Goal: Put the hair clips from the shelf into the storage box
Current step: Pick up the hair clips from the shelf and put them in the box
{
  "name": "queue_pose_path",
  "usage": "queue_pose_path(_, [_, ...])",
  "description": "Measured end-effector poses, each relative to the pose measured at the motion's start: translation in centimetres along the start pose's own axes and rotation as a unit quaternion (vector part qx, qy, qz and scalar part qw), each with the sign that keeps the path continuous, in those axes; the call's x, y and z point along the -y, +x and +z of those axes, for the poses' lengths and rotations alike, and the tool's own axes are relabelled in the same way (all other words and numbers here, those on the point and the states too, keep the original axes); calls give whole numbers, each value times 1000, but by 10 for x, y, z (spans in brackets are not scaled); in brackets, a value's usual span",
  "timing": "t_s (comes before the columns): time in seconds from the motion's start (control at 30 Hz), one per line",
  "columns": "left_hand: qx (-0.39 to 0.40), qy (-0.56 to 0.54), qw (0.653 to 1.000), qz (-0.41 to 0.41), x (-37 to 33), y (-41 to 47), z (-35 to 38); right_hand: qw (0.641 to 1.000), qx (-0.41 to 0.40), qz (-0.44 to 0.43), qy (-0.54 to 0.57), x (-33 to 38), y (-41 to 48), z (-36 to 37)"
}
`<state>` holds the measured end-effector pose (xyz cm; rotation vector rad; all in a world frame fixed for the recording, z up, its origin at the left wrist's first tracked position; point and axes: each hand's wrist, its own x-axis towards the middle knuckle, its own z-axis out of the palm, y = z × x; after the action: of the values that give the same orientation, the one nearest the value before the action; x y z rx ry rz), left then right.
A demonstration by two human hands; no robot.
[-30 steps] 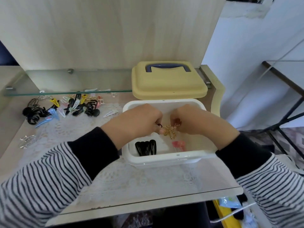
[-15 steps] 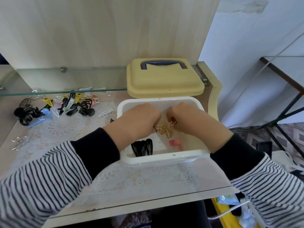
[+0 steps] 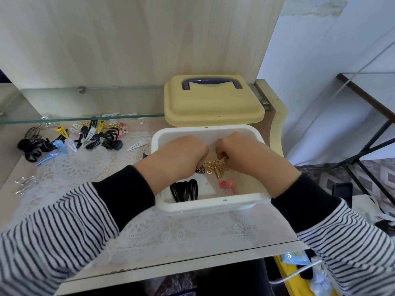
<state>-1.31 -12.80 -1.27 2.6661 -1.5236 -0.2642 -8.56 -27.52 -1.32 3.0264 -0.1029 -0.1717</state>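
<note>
The white storage box [image 3: 213, 205] stands open on the lace-covered table. Both hands reach inside it. My left hand [image 3: 181, 157] and my right hand [image 3: 239, 152] each pinch an end of a cluster of gold hair clips [image 3: 213, 168] held low over the box floor. Black snap clips [image 3: 184, 192] and pink clips [image 3: 227, 185] lie in the box near its front wall. A pile of mixed hair clips [image 3: 85, 135] in black, yellow, white and blue lies on the table at the left, under the glass shelf [image 3: 85, 116].
The yellow lid [image 3: 213, 105] with a blue handle lies behind the box. A clear claw clip [image 3: 24, 184] sits near the table's left edge. A wooden panel rises behind. A dark-framed glass table [image 3: 374, 92] and floor clutter are to the right.
Both hands have kept hold of the gold clips inside the box and lowered them slightly. The view shifted a little.
</note>
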Motion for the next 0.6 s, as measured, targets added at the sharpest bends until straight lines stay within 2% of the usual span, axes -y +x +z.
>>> queue_pose_path(0.1, [-11,28,1000,-1,-3,0,0,1000,-11,5,-3,1,-1,-2])
queue_pose_path(0.37, [-7,18,1000,-3,4,-5,-4,1000,11,10,-12,2,-4,-12])
queue_pose_path(0.47, [-38,53,998,0,5,-12,-12,999,17,22,25,0,-5,-18])
queue_pose_path(0.6, [-99,45,994,6,9,-29,-28,992,21,48,114,-2,-12,-34])
